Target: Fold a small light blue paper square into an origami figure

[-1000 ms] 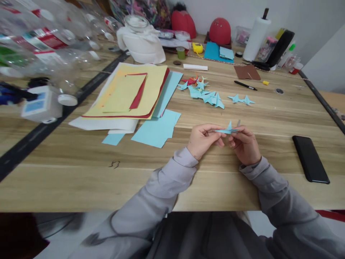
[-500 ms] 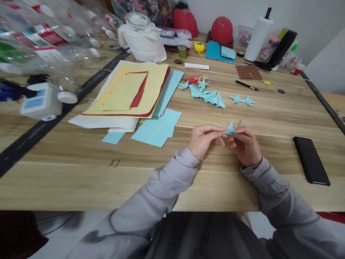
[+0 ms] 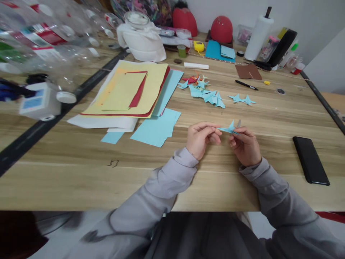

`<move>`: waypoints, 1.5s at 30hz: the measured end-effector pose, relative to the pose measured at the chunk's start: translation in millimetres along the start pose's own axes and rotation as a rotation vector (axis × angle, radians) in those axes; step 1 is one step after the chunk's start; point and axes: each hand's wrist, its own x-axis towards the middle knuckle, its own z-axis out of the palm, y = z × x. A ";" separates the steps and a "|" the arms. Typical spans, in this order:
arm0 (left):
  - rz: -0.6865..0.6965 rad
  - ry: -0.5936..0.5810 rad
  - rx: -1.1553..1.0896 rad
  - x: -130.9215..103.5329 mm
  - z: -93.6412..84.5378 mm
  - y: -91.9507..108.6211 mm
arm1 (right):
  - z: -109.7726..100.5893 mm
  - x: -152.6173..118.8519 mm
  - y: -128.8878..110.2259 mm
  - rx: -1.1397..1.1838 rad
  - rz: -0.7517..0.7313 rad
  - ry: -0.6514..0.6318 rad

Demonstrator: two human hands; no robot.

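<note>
A small blue origami crane (image 3: 229, 128) is held between my two hands, above the wooden table. My left hand (image 3: 199, 139) pinches its pointed left end between thumb and fingers. At the other side, my right hand (image 3: 246, 143) grips the crane's right part; a thin grey pointed thing (image 3: 239, 123) sticks up beside those fingers, and I cannot tell what it is. Beyond my hands lies a cluster of blue folded cranes (image 3: 207, 95), with red and orange ones (image 3: 194, 80) behind. Two more blue cranes (image 3: 242, 99) rest to the right of it.
Left of my hands are blue paper sheets (image 3: 155, 128) and a stack of yellow and red paper (image 3: 113, 86). A black phone (image 3: 311, 160) lies at the right. Further back are a pen (image 3: 246, 85), brown paper (image 3: 248, 72) and a white roll (image 3: 258, 37). Plastic bottles (image 3: 45, 34) crowd the far left.
My left hand has shifted slightly left, still pinching the crane's end, and more of the pointed left part shows. The right hand has barely moved.
</note>
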 end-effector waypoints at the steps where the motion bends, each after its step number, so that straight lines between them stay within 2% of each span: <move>1: 0.000 0.023 -0.009 0.6 -0.7 -0.5 | -0.3 0.2 -0.1 -0.004 -0.014 -0.003; 4: -0.090 0.027 -0.052 0.0 0.0 -2.7 | -0.8 -0.4 0.4 -0.059 -0.073 -0.031; 7: -0.182 -0.096 -0.035 -4.6 5.2 -5.4 | -2.1 -2.1 3.3 -0.159 -0.154 -0.092; 9: -0.183 -0.143 0.002 -7.8 8.4 -7.0 | -4.0 -3.1 5.8 -0.221 -0.211 -0.148; 14: -0.136 -0.157 0.087 -7.2 5.6 -10.5 | -8.1 -4.6 7.0 -0.351 -0.276 -0.227; 23: -0.052 -0.216 0.293 -3.6 -1.7 -4.4 | -3.0 -8.7 -3.5 -0.410 -0.265 -0.225; 30: -0.094 -0.240 0.244 -2.4 -4.0 -4.3 | -4.3 -8.1 -7.1 -0.388 -0.274 -0.300; 36: -0.083 -0.239 0.270 -1.5 -3.8 -4.2 | -6.7 -7.0 -6.5 -0.381 -0.202 -0.269; 45: -0.022 -0.256 0.355 -3.9 -2.5 0.0 | -2.2 -7.0 -7.1 -0.405 -0.216 -0.243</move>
